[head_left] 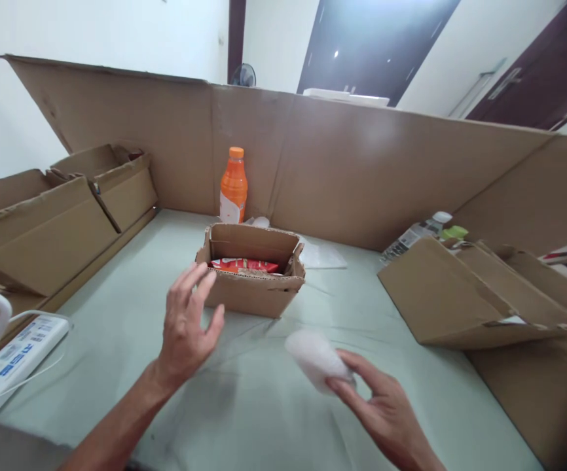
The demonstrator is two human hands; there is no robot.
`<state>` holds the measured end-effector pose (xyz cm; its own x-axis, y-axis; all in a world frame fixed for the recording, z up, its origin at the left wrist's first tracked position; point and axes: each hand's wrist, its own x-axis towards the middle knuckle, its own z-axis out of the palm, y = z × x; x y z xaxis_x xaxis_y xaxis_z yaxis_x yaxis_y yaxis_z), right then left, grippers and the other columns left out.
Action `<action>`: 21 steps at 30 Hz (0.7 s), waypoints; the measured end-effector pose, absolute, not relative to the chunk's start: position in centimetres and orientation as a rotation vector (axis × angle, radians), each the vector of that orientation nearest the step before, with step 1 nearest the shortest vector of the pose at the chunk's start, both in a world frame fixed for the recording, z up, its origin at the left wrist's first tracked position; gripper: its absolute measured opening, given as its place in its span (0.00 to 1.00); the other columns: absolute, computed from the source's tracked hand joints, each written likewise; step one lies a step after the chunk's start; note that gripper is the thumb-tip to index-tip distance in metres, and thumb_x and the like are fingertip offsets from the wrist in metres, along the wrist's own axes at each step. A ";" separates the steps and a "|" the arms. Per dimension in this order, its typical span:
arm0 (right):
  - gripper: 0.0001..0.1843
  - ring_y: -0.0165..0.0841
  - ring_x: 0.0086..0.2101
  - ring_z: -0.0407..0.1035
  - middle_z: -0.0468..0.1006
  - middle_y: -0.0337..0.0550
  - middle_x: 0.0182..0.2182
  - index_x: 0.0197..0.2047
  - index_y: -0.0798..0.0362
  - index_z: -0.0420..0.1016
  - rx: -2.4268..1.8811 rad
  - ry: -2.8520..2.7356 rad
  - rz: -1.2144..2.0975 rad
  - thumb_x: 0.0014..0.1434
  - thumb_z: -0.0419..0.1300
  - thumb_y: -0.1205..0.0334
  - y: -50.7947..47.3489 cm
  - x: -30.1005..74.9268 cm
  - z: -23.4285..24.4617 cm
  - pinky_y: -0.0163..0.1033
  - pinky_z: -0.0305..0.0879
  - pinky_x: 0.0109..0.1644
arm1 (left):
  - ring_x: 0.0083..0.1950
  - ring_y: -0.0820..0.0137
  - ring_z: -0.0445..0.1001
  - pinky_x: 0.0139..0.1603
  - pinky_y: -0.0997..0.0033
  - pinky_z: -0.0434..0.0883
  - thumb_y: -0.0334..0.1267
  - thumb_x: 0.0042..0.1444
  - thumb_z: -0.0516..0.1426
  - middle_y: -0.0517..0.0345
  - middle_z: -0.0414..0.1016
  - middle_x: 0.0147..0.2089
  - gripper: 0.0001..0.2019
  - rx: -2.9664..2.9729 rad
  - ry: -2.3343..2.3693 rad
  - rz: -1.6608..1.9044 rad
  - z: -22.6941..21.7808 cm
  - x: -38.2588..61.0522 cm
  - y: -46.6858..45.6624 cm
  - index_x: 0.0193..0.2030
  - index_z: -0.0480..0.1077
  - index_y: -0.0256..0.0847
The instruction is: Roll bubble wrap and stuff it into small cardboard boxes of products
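My left hand (185,324) hovers open, fingers spread, just in front of a small open cardboard box (251,288) at the middle of the table. A red packet (244,265) lies inside that box. My right hand (384,409) is lower right and pinches a soft, whitish, blurred piece of foam-like wrap (313,356) between thumb and fingers. An orange drink bottle (233,186) with an orange cap stands upright behind the box, against the tall cardboard wall.
A tall cardboard wall (362,170) rings the pale green table (264,405). Open cardboard boxes lie at the left (52,222) and right (465,301). A white power strip (18,353) with cables sits at the left edge. A clear bottle (418,232) and plastic wrap (320,255) lie behind.
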<state>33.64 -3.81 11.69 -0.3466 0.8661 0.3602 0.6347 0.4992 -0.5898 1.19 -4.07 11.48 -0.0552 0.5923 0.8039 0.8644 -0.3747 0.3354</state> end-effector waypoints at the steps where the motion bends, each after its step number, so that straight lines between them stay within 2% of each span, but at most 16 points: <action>1: 0.12 0.39 0.37 0.80 0.85 0.41 0.39 0.46 0.46 0.79 -1.222 -2.070 0.364 0.61 0.64 0.51 -3.0 33.7 12.9 0.38 0.76 0.39 | 0.70 0.50 0.61 0.66 0.42 0.64 0.25 0.57 0.58 0.39 0.66 0.64 0.33 -1.908 -1.538 -1.354 12.0 0.4 -3.0 0.69 0.57 0.41; 4: 0.12 0.37 0.36 0.78 0.83 0.40 0.39 0.45 0.45 0.78 -1.181 -1.964 0.129 0.61 0.64 0.50 -0.2 32.8 16.9 0.39 0.74 0.39 | 0.63 0.53 0.69 0.62 0.44 0.68 0.22 0.55 0.56 0.46 0.76 0.52 0.30 -1.887 -1.442 -1.354 11.6 -0.3 -1.2 0.66 0.61 0.40; 7: 0.09 0.37 0.38 0.76 0.80 0.41 0.39 0.41 0.45 0.79 -1.062 -1.892 -0.048 0.61 0.66 0.51 3.1 30.2 20.6 0.41 0.72 0.42 | 0.56 0.57 0.73 0.59 0.46 0.70 0.19 0.53 0.57 0.51 0.77 0.43 0.26 -1.831 -1.357 -1.450 9.5 0.2 -1.5 0.58 0.67 0.41; 10: 0.07 0.35 0.36 0.74 0.80 0.41 0.37 0.38 0.46 0.80 -0.935 -2.092 -0.013 0.61 0.65 0.53 6.8 26.2 22.7 0.40 0.69 0.40 | 0.56 0.58 0.72 0.59 0.47 0.70 0.19 0.52 0.57 0.52 0.77 0.42 0.24 -1.777 -1.379 -1.497 7.7 0.7 -2.3 0.55 0.68 0.42; 14: 0.02 0.35 0.35 0.75 0.82 0.38 0.34 0.36 0.47 0.82 -0.867 -2.671 0.177 0.58 0.66 0.62 10.8 20.4 22.4 0.40 0.65 0.39 | 0.56 0.58 0.72 0.58 0.46 0.71 0.20 0.54 0.56 0.52 0.77 0.42 0.24 -1.780 -1.417 -1.513 7.4 0.6 -2.3 0.56 0.68 0.43; 16: 0.03 0.36 0.32 0.76 0.82 0.38 0.29 0.31 0.48 0.81 -0.878 -2.970 0.133 0.54 0.67 0.67 11.6 17.9 21.6 0.40 0.63 0.38 | 0.56 0.59 0.72 0.58 0.47 0.71 0.20 0.54 0.56 0.53 0.76 0.43 0.24 -1.789 -1.420 -1.522 7.6 0.5 -2.1 0.56 0.68 0.43; 18: 0.08 0.36 0.29 0.75 0.81 0.39 0.25 0.25 0.50 0.79 -0.885 -3.208 0.028 0.53 0.66 0.71 11.7 16.0 20.6 0.41 0.60 0.37 | 0.56 0.58 0.72 0.58 0.47 0.71 0.20 0.54 0.56 0.52 0.76 0.42 0.23 -1.792 -1.416 -1.532 7.7 0.4 -2.0 0.55 0.68 0.42; 21: 0.10 0.37 0.27 0.75 0.81 0.43 0.22 0.23 0.51 0.79 -0.918 -3.350 -0.144 0.53 0.64 0.73 11.7 14.1 19.5 0.40 0.59 0.34 | 0.57 0.58 0.71 0.59 0.47 0.70 0.19 0.54 0.56 0.52 0.75 0.43 0.24 -1.810 -1.405 -1.544 7.7 0.4 -2.1 0.56 0.68 0.41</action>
